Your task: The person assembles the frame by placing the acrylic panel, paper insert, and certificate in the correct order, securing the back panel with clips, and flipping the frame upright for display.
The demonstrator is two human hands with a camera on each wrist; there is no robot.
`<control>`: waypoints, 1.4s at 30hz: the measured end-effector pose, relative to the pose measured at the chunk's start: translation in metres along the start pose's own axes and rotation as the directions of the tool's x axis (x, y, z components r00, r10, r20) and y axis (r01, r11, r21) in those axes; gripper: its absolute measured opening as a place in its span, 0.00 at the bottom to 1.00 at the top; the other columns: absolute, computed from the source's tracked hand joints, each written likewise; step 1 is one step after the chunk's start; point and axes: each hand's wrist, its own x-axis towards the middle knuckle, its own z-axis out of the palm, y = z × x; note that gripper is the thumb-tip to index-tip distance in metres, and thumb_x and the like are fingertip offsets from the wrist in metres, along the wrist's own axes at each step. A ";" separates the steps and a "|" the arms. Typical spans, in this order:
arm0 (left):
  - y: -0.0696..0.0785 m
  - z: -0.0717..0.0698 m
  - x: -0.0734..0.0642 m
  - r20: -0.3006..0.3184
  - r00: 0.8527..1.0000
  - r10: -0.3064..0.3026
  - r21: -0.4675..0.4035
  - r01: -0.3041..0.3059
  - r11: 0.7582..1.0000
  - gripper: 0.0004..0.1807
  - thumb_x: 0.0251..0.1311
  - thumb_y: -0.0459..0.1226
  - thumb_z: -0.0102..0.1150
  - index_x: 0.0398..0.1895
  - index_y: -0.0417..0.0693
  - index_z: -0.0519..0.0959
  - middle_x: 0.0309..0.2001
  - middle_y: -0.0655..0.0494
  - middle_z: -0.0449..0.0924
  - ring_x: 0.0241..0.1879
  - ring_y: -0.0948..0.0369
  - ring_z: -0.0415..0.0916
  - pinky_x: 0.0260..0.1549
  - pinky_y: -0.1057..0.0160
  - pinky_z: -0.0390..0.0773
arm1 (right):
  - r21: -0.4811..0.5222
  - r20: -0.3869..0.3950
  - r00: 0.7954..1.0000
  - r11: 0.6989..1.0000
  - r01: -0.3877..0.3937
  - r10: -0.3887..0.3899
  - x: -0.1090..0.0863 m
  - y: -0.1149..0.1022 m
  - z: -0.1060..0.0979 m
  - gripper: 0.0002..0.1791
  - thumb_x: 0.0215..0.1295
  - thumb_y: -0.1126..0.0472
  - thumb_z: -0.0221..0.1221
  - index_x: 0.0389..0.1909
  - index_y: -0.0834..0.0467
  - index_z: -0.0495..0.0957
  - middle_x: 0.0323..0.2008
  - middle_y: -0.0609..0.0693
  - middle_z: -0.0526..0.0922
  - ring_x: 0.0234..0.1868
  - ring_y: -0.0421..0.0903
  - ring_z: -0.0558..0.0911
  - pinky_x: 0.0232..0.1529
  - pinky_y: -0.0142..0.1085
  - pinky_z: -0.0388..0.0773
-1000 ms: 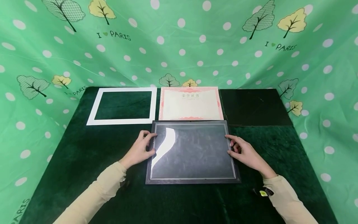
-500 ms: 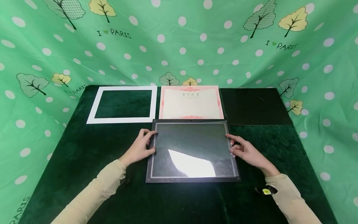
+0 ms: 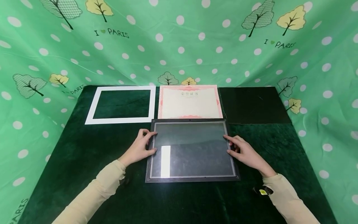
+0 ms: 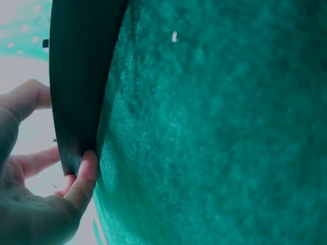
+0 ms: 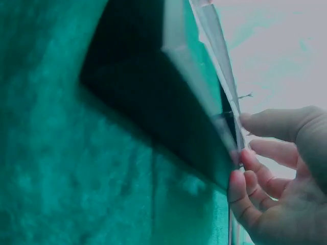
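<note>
In the head view a clear, glossy sheet point(image 3: 195, 155) lies over a dark picture frame point(image 3: 193, 179). My left hand point(image 3: 139, 147) holds the sheet at its left edge with thumb and forefinger. In the left wrist view other fingers of that hand touch the frame's outer side point(image 4: 79, 92), which hides the thumb and forefinger tips. My right hand point(image 3: 244, 154) pinches the sheet's right edge. In the right wrist view that sheet edge point(image 5: 219, 53) stands slightly above the frame side point(image 5: 148, 97), with fingers curled under it.
Behind the frame lie a white mat border point(image 3: 123, 120), a pink-bordered certificate point(image 3: 190, 104) and a black board point(image 3: 254, 105). The table has a dark green cloth point(image 3: 184, 202). A green dotted curtain point(image 3: 179, 37) hangs around its back and sides.
The bright reflection on the sheet swept across its lower part and is now a narrow strip at the left. The right fingers have shifted slightly; the left hand has barely moved.
</note>
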 end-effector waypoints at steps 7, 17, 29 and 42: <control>0.002 -0.001 0.000 0.001 1.000 -0.006 -0.023 0.006 1.000 0.35 0.53 0.36 0.70 0.65 0.41 0.68 0.56 0.42 0.57 0.40 0.55 0.66 0.33 0.60 0.75 | -0.066 0.002 1.000 0.998 -0.014 0.014 0.001 0.002 0.000 0.30 0.64 0.66 0.62 0.66 0.62 0.68 0.38 0.50 0.67 0.31 0.43 0.67 0.29 0.34 0.69; 0.003 0.001 -0.002 -0.010 1.000 -0.010 -0.024 0.010 1.000 0.35 0.53 0.36 0.70 0.65 0.40 0.69 0.55 0.42 0.57 0.39 0.56 0.66 0.33 0.60 0.75 | -0.031 0.015 0.996 0.995 -0.091 0.091 -0.001 0.004 0.001 0.29 0.63 0.63 0.64 0.65 0.59 0.70 0.36 0.53 0.63 0.28 0.45 0.65 0.27 0.34 0.68; 0.006 0.002 0.000 -0.010 0.999 -0.040 -0.036 0.039 0.999 0.36 0.53 0.36 0.70 0.66 0.41 0.68 0.56 0.42 0.56 0.41 0.54 0.66 0.34 0.60 0.76 | -0.047 0.014 0.994 0.993 -0.106 0.106 0.001 0.006 -0.001 0.29 0.62 0.61 0.65 0.64 0.56 0.71 0.46 0.57 0.62 0.32 0.46 0.66 0.31 0.36 0.67; -0.004 -0.008 0.006 0.008 1.000 -0.006 -0.094 0.007 0.996 0.33 0.54 0.33 0.68 0.64 0.40 0.68 0.59 0.38 0.55 0.42 0.51 0.71 0.39 0.54 0.79 | -0.072 0.021 0.994 0.992 -0.107 0.109 0.010 0.002 -0.007 0.25 0.60 0.63 0.66 0.59 0.57 0.75 0.49 0.59 0.62 0.33 0.48 0.68 0.33 0.39 0.72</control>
